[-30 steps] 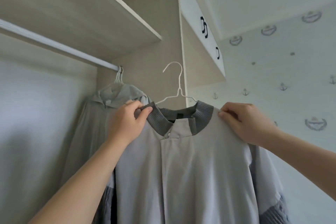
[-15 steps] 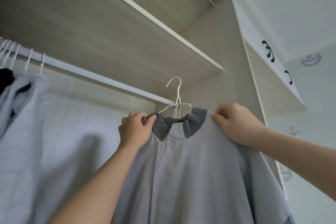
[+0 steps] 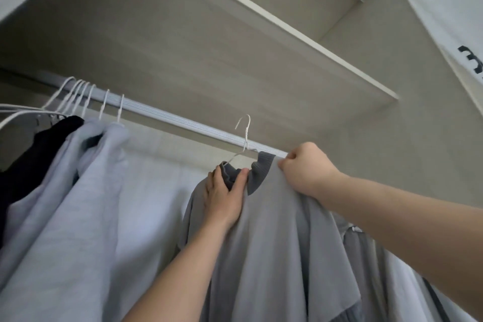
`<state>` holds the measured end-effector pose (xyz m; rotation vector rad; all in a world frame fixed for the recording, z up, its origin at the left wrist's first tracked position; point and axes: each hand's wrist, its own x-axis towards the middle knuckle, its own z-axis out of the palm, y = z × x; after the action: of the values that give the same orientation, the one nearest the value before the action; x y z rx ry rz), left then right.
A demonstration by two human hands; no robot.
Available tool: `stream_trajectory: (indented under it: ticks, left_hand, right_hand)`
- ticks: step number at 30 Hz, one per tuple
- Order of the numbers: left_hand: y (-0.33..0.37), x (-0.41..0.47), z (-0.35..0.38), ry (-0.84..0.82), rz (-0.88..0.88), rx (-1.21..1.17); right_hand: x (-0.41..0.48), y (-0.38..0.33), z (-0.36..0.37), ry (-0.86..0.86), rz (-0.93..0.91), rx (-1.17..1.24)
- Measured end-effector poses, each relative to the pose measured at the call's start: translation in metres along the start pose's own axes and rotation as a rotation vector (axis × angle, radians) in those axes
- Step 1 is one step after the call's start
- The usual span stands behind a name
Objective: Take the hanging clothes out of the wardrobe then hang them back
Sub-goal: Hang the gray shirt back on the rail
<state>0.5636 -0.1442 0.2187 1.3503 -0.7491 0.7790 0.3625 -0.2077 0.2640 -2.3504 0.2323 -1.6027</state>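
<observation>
Head view, looking up into the wardrobe. A grey jacket [image 3: 274,243] with a darker ribbed collar [image 3: 258,172] occupies the centre and lower right of the frame, carried on a white wire hanger [image 3: 244,138]. The hanger's hook stands at the level of the clothes rail [image 3: 183,120], which runs from the left edge to right of centre; whether the hook sits over the rail or just in front of it cannot be told. The left hand [image 3: 224,196] is clamped on the left side of the collar, thumb on the near face. The right hand [image 3: 305,170] is closed on the jacket's shoulder fabric just right of the collar, touching the rail's line. At left of frame, several white hangers [image 3: 86,97] sit on the rail, bearing pale blue-grey garments [image 3: 78,191] and one black garment [image 3: 34,154]. A wooden shelf [image 3: 235,42] spans the upper frame above the rail. Another grey garment [image 3: 366,256] hangs behind the right forearm, lower right.
</observation>
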Motion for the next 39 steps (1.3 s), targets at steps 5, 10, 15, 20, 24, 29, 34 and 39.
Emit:
stream_trajectory:
  ticks: [5, 10, 15, 20, 24, 29, 34, 39]
  left_hand:
    - [-0.024, 0.013, -0.007, -0.001, -0.010, -0.049]
    - [-0.051, 0.024, -0.010, 0.019, -0.018, -0.011]
    - [-0.067, 0.023, -0.013, 0.000, 0.003, 0.035]
    - [-0.071, 0.024, -0.011, 0.023, 0.047, 0.113]
    - [-0.072, 0.020, -0.005, 0.011, 0.102, 0.142]
    - [-0.075, 0.020, 0.004, 0.058, 0.152, 0.161]
    - [-0.073, 0.018, 0.020, 0.065, 0.185, 0.140]
    - [-0.072, 0.016, 0.046, -0.009, 0.169, 0.168]
  right_hand:
    - [0.015, -0.010, 0.034, -0.012, 0.031, 0.076]
    - [0.015, -0.014, 0.058, -0.060, 0.070, 0.107]
    - [0.008, -0.006, 0.069, -0.089, 0.113, 0.208]
    - [0.004, 0.001, 0.069, -0.165, 0.156, 0.285]
    - [-0.001, 0.007, 0.065, -0.204, 0.021, 0.041]
    - [-0.019, 0.027, 0.063, -0.068, -0.490, -0.692]
    - [-0.020, 0.043, 0.053, -0.165, -0.554, -0.963]
    - [-0.018, 0.058, 0.043, -0.155, -0.524, -1.039]
